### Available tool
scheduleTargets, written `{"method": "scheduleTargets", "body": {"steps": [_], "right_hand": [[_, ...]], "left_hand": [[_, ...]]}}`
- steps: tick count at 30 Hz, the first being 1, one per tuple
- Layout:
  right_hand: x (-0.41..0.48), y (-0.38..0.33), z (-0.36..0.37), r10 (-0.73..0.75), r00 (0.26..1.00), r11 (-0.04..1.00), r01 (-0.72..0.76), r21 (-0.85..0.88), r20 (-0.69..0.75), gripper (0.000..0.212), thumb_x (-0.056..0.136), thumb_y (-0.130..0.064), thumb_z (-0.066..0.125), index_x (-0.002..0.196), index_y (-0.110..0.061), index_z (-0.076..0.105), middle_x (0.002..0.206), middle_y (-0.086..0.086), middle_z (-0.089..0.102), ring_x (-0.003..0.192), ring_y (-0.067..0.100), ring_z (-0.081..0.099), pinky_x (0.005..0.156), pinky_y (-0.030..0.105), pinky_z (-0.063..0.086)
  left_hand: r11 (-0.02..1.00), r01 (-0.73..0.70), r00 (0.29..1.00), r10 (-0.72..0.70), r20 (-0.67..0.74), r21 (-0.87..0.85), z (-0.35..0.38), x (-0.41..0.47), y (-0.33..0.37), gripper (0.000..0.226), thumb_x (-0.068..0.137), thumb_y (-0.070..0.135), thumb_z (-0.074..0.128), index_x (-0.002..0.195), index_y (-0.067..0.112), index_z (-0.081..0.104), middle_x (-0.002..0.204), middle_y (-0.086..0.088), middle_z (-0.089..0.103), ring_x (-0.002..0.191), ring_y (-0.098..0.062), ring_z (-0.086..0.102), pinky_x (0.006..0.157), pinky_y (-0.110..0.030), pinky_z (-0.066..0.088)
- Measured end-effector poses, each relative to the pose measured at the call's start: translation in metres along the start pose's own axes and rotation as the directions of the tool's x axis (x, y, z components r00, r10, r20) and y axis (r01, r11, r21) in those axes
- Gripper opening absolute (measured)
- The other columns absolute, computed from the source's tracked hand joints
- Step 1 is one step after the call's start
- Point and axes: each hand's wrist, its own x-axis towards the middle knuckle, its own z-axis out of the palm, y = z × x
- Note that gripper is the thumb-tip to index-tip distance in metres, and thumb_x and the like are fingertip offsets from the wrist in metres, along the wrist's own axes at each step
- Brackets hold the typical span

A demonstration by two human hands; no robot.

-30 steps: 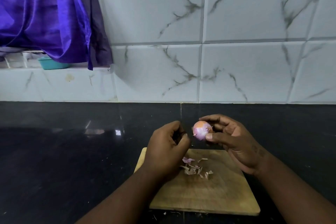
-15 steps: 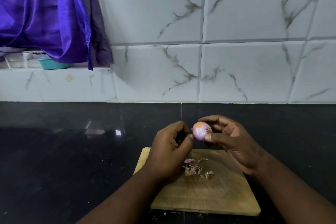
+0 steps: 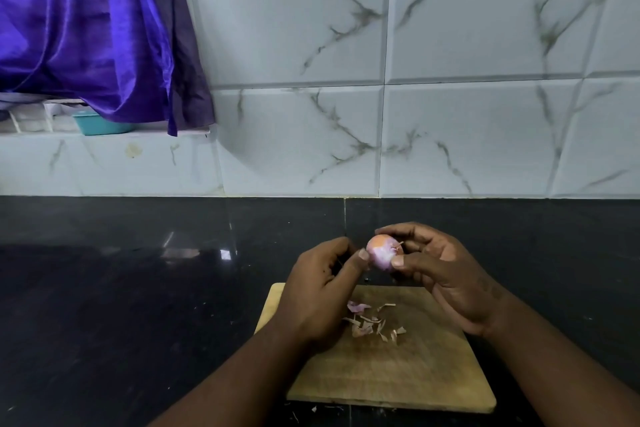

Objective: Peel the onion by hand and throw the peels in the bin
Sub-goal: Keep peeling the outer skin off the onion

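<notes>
A small pinkish onion (image 3: 381, 255) is held in the air above the far edge of a wooden cutting board (image 3: 391, 374). My right hand (image 3: 446, 277) grips it between thumb and fingers. My left hand (image 3: 318, 291) has its fingers curled and its thumb tip presses against the onion's left side. Several thin papery peels (image 3: 370, 321) lie scattered on the board below the hands. No bin is in view.
The board lies on a dark polished counter (image 3: 138, 288) that runs to a white marbled tile wall (image 3: 450, 114). A purple curtain (image 3: 86, 28) hangs at the upper left over a ledge holding a teal container (image 3: 100, 125). Small peel crumbs lie by the board's near edge.
My left hand has moved right from a small gap to bring its thumb against the onion. My right hand has kept the onion almost in the same place.
</notes>
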Motion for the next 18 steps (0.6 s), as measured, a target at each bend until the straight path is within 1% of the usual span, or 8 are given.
{"method": "scheduleTargets", "body": {"steps": [1, 4, 7, 10, 12, 13, 15, 18], "right_hand": [[0.001, 0.000, 0.000, -0.001, 1.000, 1.000, 0.001, 0.012, -0.008, 0.043, 0.076, -0.004, 0.071, 0.118, -0.010, 0.074, 0.117, 0.018, 0.077, 0.100, 0.027, 0.076, 0.082, 0.031, 0.063], [0.002, 0.001, 0.000, -0.005, 1.000, 0.997, 0.007, 0.075, -0.025, 0.041, 0.076, -0.004, 0.068, 0.116, -0.009, 0.074, 0.114, 0.018, 0.077, 0.092, 0.024, 0.075, 0.074, 0.028, 0.062], [0.002, 0.001, -0.001, -0.012, 1.000, 0.994, 0.014, 0.111, -0.017, 0.040, 0.077, -0.007, 0.064, 0.117, -0.006, 0.072, 0.106, 0.016, 0.077, 0.079, 0.020, 0.070, 0.065, 0.027, 0.058], [0.002, -0.002, -0.002, -0.006, 1.000, 0.986, 0.005, 0.167, 0.005, 0.046, 0.072, -0.010, 0.069, 0.117, -0.002, 0.071, 0.100, 0.018, 0.074, 0.070, 0.018, 0.065, 0.060, 0.026, 0.056], [0.001, -0.003, -0.003, 0.003, 1.000, 0.986, -0.004, 0.166, 0.008, 0.048, 0.069, -0.012, 0.072, 0.117, -0.002, 0.072, 0.100, 0.017, 0.074, 0.070, 0.018, 0.065, 0.060, 0.025, 0.056], [0.001, -0.002, -0.003, 0.013, 1.000, 0.988, -0.014, 0.154, 0.002, 0.046, 0.071, -0.011, 0.070, 0.117, -0.003, 0.072, 0.102, 0.018, 0.075, 0.072, 0.018, 0.065, 0.061, 0.025, 0.057], [0.002, 0.000, -0.004, 0.026, 1.000, 0.991, -0.026, 0.132, 0.001, 0.044, 0.076, -0.008, 0.066, 0.119, -0.004, 0.072, 0.107, 0.020, 0.075, 0.079, 0.020, 0.068, 0.065, 0.026, 0.058], [0.001, 0.001, -0.003, 0.036, 0.999, 0.992, -0.037, 0.121, 0.016, 0.042, 0.076, -0.003, 0.067, 0.118, -0.004, 0.074, 0.114, 0.023, 0.076, 0.092, 0.025, 0.074, 0.074, 0.028, 0.063]], "left_hand": [[1.000, 0.000, 1.000, 0.000, 0.015, 0.001, 0.001, 0.000, -0.001, 0.032, 0.095, 0.051, 0.055, 0.080, 0.025, 0.065, 0.074, 0.004, 0.062, 0.073, -0.015, 0.060, 0.067, -0.052, 0.053], [1.000, 0.006, 0.999, -0.007, 0.037, 0.022, 0.002, 0.003, -0.007, 0.017, 0.100, 0.028, 0.061, 0.085, 0.024, 0.066, 0.076, 0.000, 0.064, 0.072, -0.015, 0.059, 0.068, -0.055, 0.056], [0.998, 0.029, 0.999, -0.031, 0.029, 0.048, 0.001, 0.004, -0.010, 0.018, 0.101, 0.018, 0.061, 0.084, 0.022, 0.064, 0.075, -0.004, 0.063, 0.068, -0.013, 0.056, 0.064, -0.048, 0.055], [0.986, 0.087, 0.995, -0.094, 0.044, 0.142, 0.001, 0.005, -0.012, 0.017, 0.096, 0.022, 0.063, 0.079, 0.024, 0.065, 0.075, 0.000, 0.067, 0.069, -0.011, 0.061, 0.065, -0.043, 0.053], [0.977, 0.113, 0.990, -0.127, 0.067, 0.181, 0.000, 0.004, -0.011, 0.014, 0.088, 0.030, 0.061, 0.075, 0.027, 0.066, 0.075, 0.003, 0.070, 0.072, -0.013, 0.068, 0.068, -0.045, 0.058], [0.977, 0.109, 0.989, -0.125, 0.075, 0.184, 0.001, 0.003, -0.010, 0.014, 0.085, 0.033, 0.059, 0.075, 0.027, 0.067, 0.075, 0.004, 0.070, 0.073, -0.014, 0.070, 0.069, -0.047, 0.059], [0.989, 0.069, 0.995, -0.078, 0.059, 0.132, 0.000, 0.001, -0.006, 0.020, 0.085, 0.038, 0.057, 0.075, 0.025, 0.068, 0.074, 0.003, 0.069, 0.073, -0.018, 0.068, 0.069, -0.050, 0.056], [0.999, 0.002, 1.000, -0.002, -0.003, -0.035, -0.001, 0.001, 0.001, 0.036, 0.091, 0.049, 0.056, 0.079, 0.017, 0.069, 0.075, -0.006, 0.067, 0.079, -0.030, 0.067, 0.069, -0.051, 0.052]]}}
